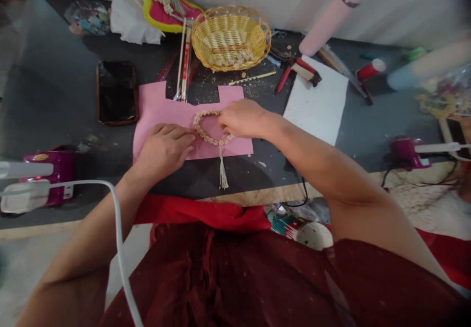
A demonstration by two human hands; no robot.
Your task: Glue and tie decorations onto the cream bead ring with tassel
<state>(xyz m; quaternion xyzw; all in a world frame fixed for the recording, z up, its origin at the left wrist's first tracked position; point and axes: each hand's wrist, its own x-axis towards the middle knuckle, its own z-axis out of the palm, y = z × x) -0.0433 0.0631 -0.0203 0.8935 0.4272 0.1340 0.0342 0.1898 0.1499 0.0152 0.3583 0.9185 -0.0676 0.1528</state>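
Observation:
A loop of small cream beads lies on a pink sheet of paper, with a pale thread tassel hanging from its near side over the paper's edge. At the loop's right side is my right hand, fingers curled down and closed on the beads; its fingertips are partly hidden. My left hand rests on the paper just left of the loop. Its fingers are stretched out and lie loosely flat, with nothing visible in them.
Behind the paper stand a wicker basket and a yellow patterned stick. Red-handled pliers lie by a white sheet. A phone is at left. A white cable crosses over my left forearm.

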